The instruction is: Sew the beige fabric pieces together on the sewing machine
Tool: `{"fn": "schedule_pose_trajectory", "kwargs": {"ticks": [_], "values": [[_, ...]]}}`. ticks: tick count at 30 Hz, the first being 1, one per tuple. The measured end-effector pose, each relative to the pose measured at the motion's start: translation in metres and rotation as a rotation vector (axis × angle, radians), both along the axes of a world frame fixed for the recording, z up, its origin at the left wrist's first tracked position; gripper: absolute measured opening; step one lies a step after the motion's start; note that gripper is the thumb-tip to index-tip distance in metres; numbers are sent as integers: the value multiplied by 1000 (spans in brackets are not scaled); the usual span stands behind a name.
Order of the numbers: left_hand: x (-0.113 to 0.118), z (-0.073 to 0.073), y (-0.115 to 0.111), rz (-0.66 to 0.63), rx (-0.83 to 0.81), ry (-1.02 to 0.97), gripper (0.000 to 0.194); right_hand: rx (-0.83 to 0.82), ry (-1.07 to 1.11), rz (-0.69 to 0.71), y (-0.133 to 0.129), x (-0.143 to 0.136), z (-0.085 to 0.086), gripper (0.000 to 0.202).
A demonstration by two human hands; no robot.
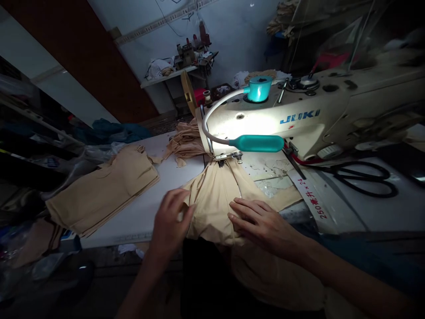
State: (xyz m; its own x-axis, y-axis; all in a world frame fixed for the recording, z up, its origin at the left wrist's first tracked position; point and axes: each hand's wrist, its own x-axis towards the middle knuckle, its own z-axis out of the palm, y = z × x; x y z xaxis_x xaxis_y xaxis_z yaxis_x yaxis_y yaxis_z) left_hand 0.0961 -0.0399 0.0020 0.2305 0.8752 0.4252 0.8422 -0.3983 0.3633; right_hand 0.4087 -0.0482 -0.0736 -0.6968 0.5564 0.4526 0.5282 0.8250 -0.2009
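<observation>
A beige fabric piece (212, 212) lies gathered under the needle area of a white sewing machine (226, 115), and its lower part hangs over the table's front edge. At the cloth's left edge is my left hand (171, 217), its fingers bent and its thumb apart from them. My right hand (257, 219) rests on the cloth's right side, fingers stretched out nearly flat. Neither hand visibly grips the fabric. The machine's head and presser foot hide the far end of the cloth.
A stack of cut beige pieces (109, 186) lies on the left of the table, with crumpled brown fabric (187, 139) behind the needle. A teal lamp (257, 143) hangs before the machine. Black-handled scissors (361, 173) and a printed white strip (310, 199) lie to the right.
</observation>
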Motion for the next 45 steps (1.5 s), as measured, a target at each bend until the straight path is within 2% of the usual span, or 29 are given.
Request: {"fn": "schedule_pose_trajectory", "kwargs": {"ticks": [2,3,6,10,12,14,20,27,32,35,37,40,45], "values": [[28,-1,8,-240,25,59,18,11,10,-20,-1,-2,0,36],[41,-2,14,-317,9,105,19,15,14,-29,-2,-2,1,36],[67,-2,38,-395,-97,278,21,21,9,-42,-3,-3,-1,36],[68,0,67,-554,-247,375,21,11,-8,-41,-5,-1,-5,40],[65,0,75,-638,-290,361,21,4,-4,-42,-6,0,-8,42],[64,0,78,-670,-310,348,23,3,-3,-37,-7,0,-9,45],[67,-6,74,-625,-300,339,23,-13,-15,-45,-8,-1,-8,53],[69,-19,67,-550,-266,294,20,7,-14,-34,-7,0,-11,45],[59,-32,68,-407,-139,188,24,12,-17,-39,-8,1,-10,46],[54,-42,73,-386,-48,259,31,41,-10,-50,-7,1,-11,47],[54,-47,75,-389,-46,324,39,72,-4,-61,-6,0,-12,46],[57,-48,75,-364,-70,388,48,104,-10,-62,-5,0,-11,45],[60,-48,75,-348,-62,399,44,100,-36,-49,-3,1,-7,46]]}}
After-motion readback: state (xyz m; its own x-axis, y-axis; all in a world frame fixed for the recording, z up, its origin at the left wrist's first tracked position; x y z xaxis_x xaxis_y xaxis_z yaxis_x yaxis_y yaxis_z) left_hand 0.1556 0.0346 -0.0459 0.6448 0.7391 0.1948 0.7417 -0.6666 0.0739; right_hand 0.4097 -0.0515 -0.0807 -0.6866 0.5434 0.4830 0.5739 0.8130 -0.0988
